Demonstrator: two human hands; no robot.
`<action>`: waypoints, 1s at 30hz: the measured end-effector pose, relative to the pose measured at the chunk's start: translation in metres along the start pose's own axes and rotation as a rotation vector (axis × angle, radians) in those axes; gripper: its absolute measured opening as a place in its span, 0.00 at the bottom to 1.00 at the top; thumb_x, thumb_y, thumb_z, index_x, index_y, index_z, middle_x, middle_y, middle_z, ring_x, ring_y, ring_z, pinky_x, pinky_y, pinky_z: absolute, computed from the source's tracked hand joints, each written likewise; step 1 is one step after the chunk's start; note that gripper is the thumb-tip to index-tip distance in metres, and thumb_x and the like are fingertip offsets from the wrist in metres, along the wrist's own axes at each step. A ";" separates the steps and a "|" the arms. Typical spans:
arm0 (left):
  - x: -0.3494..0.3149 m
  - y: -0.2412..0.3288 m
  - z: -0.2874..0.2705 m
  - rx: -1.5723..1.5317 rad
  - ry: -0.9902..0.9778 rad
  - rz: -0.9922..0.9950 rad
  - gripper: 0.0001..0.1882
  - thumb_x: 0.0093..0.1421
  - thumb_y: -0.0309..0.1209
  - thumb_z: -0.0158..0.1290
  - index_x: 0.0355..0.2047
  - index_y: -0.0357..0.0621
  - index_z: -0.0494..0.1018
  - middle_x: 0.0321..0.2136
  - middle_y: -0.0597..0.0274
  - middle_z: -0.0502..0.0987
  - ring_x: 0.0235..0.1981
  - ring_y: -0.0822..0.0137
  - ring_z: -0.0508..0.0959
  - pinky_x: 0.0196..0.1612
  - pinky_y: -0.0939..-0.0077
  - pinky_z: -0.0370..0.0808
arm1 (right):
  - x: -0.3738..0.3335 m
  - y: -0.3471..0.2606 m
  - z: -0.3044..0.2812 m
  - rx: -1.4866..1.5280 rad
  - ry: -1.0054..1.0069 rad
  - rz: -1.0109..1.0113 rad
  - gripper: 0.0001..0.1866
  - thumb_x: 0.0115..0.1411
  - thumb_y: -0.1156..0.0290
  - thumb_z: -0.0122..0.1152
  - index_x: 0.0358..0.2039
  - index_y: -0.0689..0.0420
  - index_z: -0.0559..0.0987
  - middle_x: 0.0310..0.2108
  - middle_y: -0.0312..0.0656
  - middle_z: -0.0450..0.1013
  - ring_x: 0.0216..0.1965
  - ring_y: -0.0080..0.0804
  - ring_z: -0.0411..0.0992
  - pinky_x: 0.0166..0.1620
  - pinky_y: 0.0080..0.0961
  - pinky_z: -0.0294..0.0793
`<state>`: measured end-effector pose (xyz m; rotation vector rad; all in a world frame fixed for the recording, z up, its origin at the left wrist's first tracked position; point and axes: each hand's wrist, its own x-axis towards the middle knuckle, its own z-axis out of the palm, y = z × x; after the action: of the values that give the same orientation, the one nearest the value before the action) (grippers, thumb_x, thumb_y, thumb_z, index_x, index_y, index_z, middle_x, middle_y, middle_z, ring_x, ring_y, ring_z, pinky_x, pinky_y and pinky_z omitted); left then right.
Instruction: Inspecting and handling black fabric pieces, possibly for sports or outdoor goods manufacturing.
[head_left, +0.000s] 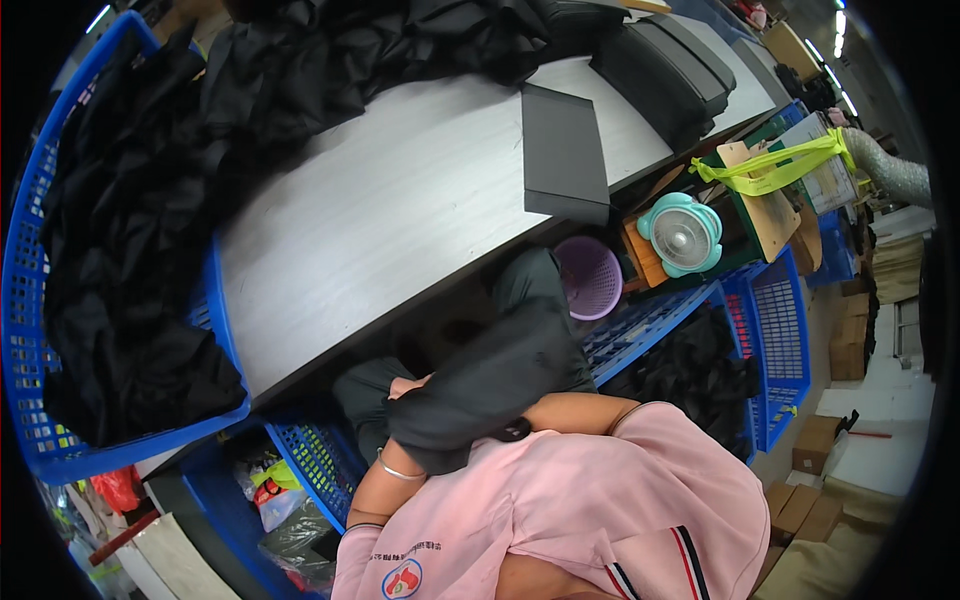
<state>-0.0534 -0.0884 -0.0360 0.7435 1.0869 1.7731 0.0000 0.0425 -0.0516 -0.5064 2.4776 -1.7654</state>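
Observation:
A black cloth piece point(480, 385), blurred by motion, is held across my lap, close to my pink shirt. At its left end, part of my left hand point(404, 387) shows, closed on the cloth; a silver bangle circles that wrist. My right forearm point(575, 412) reaches in from the right and passes behind the cloth. That hand is covered, so its fingers cannot be seen. In front of me on the grey table lies a flat dark grey folded panel point(565, 150), apart from both hands.
The grey table point(400, 190) stretches ahead. A blue basket point(130, 455) heaped with black cloth point(130, 300) stands left; more cloth lines the far edge. Dark stacked pieces point(665, 80) lie far right. Beyond my right knee are a purple bin point(588, 278), a turquoise fan point(680, 235) and blue crates point(780, 340).

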 end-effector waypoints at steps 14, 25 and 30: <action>0.041 0.055 0.010 -0.189 0.701 0.465 0.33 0.74 0.33 0.43 0.74 0.46 0.42 0.76 0.59 0.41 0.75 0.60 0.45 0.72 0.63 0.55 | -0.011 -0.050 -0.054 -0.173 0.721 0.156 0.18 0.59 0.69 0.69 0.46 0.62 0.76 0.43 0.46 0.78 0.43 0.37 0.77 0.47 0.30 0.74; 0.001 0.048 -0.027 0.509 0.634 0.219 0.30 0.70 0.26 0.48 0.70 0.38 0.54 0.66 0.54 0.63 0.65 0.63 0.65 0.67 0.70 0.63 | 0.005 -0.087 -0.091 0.587 0.140 0.098 0.08 0.65 0.73 0.62 0.32 0.64 0.79 0.35 0.32 0.74 0.36 0.17 0.66 0.42 0.17 0.66; -0.009 0.030 0.000 -0.272 0.444 0.145 0.28 0.69 0.29 0.51 0.67 0.38 0.59 0.64 0.54 0.67 0.64 0.63 0.67 0.66 0.70 0.65 | 0.045 -0.075 -0.106 0.426 0.512 0.180 0.11 0.69 0.67 0.58 0.33 0.61 0.79 0.34 0.28 0.70 0.34 0.14 0.64 0.40 0.15 0.66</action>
<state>-0.0607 -0.1023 -0.0094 0.2714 1.0591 2.2224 -0.0501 0.1036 0.0603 0.2200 2.1944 -2.4828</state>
